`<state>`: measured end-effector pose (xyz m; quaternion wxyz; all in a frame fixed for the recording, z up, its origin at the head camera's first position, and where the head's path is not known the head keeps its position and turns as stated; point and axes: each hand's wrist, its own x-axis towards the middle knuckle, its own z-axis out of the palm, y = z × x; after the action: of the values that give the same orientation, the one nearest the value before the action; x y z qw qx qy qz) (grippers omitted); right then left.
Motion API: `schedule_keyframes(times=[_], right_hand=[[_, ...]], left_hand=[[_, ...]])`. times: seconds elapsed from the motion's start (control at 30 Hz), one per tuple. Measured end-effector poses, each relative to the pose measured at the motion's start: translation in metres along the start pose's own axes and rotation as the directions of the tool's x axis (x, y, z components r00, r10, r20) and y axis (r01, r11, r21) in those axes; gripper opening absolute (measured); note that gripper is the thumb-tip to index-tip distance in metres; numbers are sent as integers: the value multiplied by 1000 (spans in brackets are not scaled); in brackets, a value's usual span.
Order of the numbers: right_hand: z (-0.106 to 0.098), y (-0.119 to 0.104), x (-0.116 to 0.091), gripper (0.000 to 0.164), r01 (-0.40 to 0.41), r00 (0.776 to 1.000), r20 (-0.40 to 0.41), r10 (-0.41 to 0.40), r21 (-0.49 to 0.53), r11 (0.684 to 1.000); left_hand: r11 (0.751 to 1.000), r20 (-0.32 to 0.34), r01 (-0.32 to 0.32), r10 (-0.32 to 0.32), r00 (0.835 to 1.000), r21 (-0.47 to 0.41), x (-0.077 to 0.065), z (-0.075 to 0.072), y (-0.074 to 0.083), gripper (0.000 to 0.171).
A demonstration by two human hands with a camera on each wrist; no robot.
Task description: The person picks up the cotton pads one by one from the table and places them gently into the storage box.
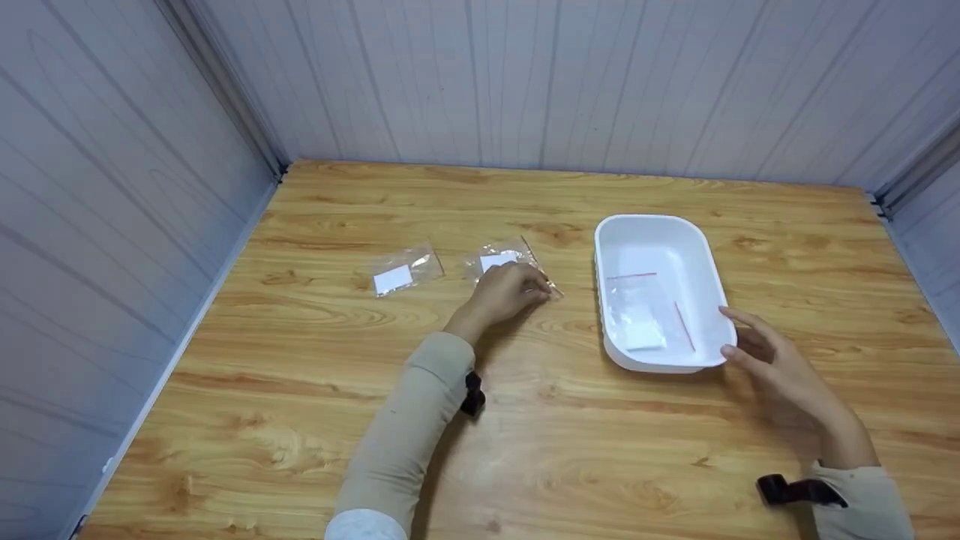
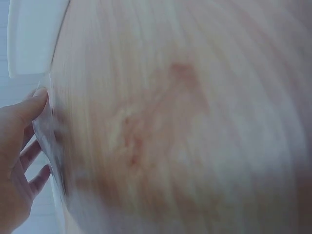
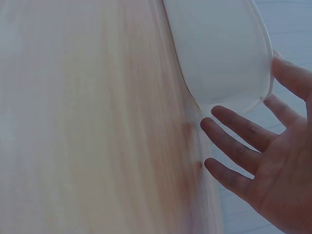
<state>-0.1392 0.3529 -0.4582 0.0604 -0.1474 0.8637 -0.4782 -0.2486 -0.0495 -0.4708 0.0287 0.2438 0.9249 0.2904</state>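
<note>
My left hand [image 1: 504, 291] pinches the red-striped edge of a clear zip bag [image 1: 517, 251] with a white card in it. In the left wrist view the thumb of the left hand [image 2: 24, 131] lies on the bag's film [image 2: 51, 141], the other fingers spread behind. A white plastic basin [image 1: 660, 236] stands to the right, holding clear zip bags [image 1: 634, 300] with red strips. At its near right corner my right hand [image 1: 780, 367] touches the rim with thumb and forefinger. The right wrist view has the other fingers of the right hand [image 3: 258, 151] extended and loose.
Left of the left hand, another clear bag [image 1: 409, 268] with a white card lies flat on the wooden table [image 1: 570, 450]. Pale panel walls [image 1: 510, 82] border the table at the back and sides. Dark straps [image 1: 472, 394] circle both wrists.
</note>
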Motion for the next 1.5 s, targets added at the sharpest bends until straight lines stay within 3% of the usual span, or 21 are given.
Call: schedule_keyframes(times=[0.33,0.7,1.07,1.5], right_hand=[[2,0,0,56,-19,1000,-8,18,-14,1000],[0,-2,0,55,-6,1000,-6,6,-1,1000],[-1,-1,-1,56,-1,1000,-2,1,4,1000],[0,-1,0,57,-29,1000,5,29,-19,999]], left_hand=[[999,-41,29,-31,999,-32,-4,-5,0,11],[1000,-97,-9,10,995,11,-3,-11,8,13],[999,-138,33,-34,990,-7,-6,-21,21,15],[999,-172,-41,43,984,14,-7,-30,32,13]])
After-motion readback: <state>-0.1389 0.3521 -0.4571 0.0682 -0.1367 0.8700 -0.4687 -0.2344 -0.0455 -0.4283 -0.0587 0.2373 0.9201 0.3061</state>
